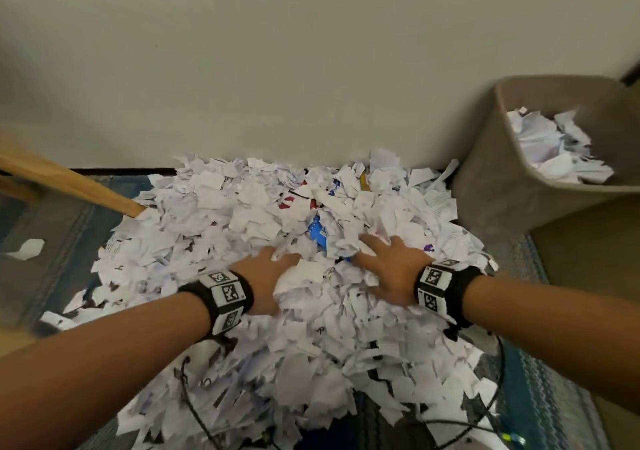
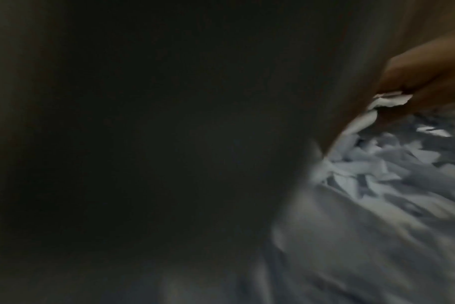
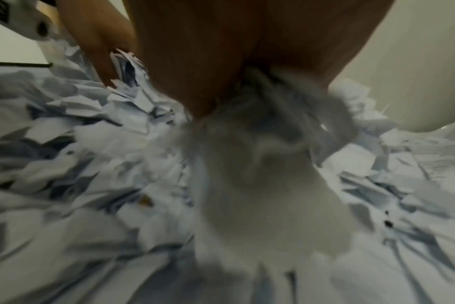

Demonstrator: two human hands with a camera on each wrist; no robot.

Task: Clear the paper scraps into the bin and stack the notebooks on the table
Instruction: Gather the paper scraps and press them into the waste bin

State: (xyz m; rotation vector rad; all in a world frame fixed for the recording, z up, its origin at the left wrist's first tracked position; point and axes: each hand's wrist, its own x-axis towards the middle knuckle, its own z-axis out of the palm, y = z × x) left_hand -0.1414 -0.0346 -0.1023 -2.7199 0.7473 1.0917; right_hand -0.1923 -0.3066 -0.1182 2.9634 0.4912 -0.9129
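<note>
A wide heap of paper scraps (image 1: pixel 263 228) is spread over the rug (image 1: pixel 62 221) against the far wall (image 1: pixel 277 51). The brown bin (image 1: pixel 491 186), part-filled with scraps, is set at the far right, just beside the heap. A blue notebook (image 1: pixel 317 234) is half buried near the middle. The left hand (image 1: pixel 268 278) and right hand (image 1: pixel 388 273) are pressed into the heap, fingers dug under scraps; whether they are curled cannot be told.

Bin (image 1: pixel 512 186) mouth open above; wall (image 1: pixel 277 69) directly behind scraps (image 1: pixel 242 214)
</note>
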